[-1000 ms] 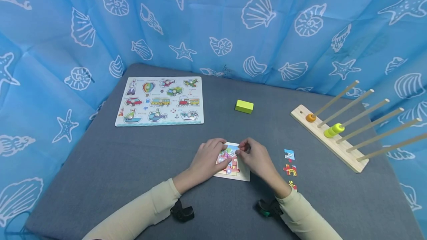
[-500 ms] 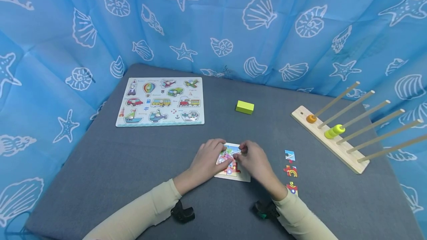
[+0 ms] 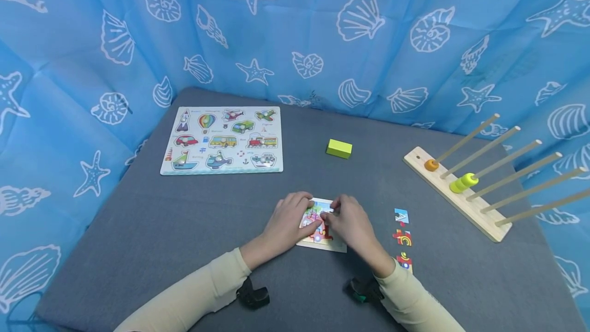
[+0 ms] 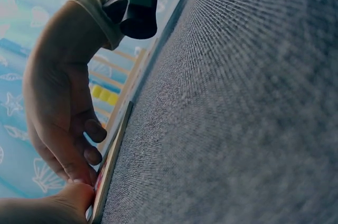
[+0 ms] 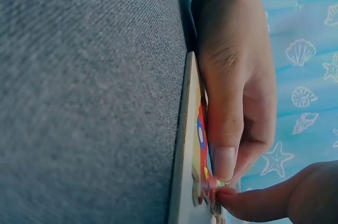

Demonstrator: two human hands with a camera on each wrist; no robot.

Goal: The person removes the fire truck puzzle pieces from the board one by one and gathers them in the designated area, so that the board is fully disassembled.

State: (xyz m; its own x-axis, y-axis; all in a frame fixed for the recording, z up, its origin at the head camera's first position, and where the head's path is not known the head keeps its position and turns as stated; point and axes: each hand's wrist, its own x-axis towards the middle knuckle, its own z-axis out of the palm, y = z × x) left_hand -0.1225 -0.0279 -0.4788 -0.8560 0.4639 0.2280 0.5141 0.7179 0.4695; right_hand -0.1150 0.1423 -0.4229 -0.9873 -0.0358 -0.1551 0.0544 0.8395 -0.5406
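In the head view a small jigsaw puzzle (image 3: 315, 236) in a pale wooden frame lies on the table with colourful pieces in it. My left hand (image 3: 287, 222) rests on its left side, fingers by the upper left corner and thumb laid across the pieces. At the upper right part of the puzzle, my right hand (image 3: 352, 224) pinches a puzzle piece mostly hidden under the fingers. The right wrist view shows the right thumb (image 5: 259, 201) at the pieces, its tip close to the left thumb. Three loose puzzle pieces (image 3: 403, 238) lie to the right of that hand.
A vehicle peg puzzle (image 3: 221, 140) lies at the back left. Behind the jigsaw sits a lime green block (image 3: 339, 148). On the right stands a wooden rack (image 3: 456, 193) with several upright pegs, orange and yellow-green beads on two of them. A blue patterned curtain (image 3: 295, 29) surrounds the table.
My right hand has shifted slightly left and down over the puzzle, its thumb now lower on the pieces. The lowest loose piece shows more from behind the right forearm. The left hand stays put.
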